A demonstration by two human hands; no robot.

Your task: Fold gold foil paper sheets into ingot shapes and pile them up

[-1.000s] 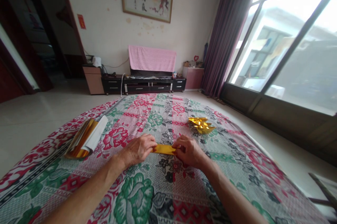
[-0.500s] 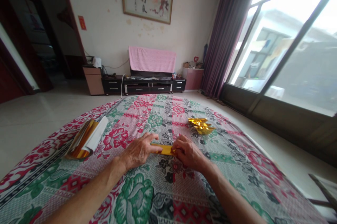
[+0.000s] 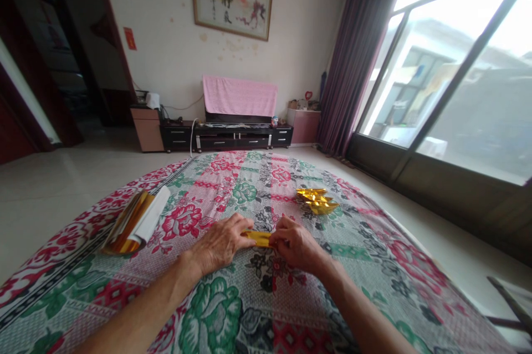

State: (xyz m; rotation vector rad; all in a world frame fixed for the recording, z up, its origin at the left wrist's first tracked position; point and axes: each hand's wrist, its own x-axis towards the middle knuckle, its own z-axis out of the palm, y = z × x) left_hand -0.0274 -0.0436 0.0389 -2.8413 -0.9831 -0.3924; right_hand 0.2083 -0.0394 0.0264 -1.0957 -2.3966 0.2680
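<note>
Pinching opposite ends of a gold strip (image 3: 261, 239), the left hand (image 3: 223, 241) and right hand (image 3: 296, 244) held it roughly midway between the side edges of the flowered cloth (image 3: 211, 315); even finger pressure seemed likeliest to keep it straight.

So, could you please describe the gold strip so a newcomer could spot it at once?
Find the floral tablecloth across the foreground. Near its middle, the gold strip spans the gap between the left hand and right hand. It is a narrow band, unlike the pointed gold foil shapes farther back and right.
</note>
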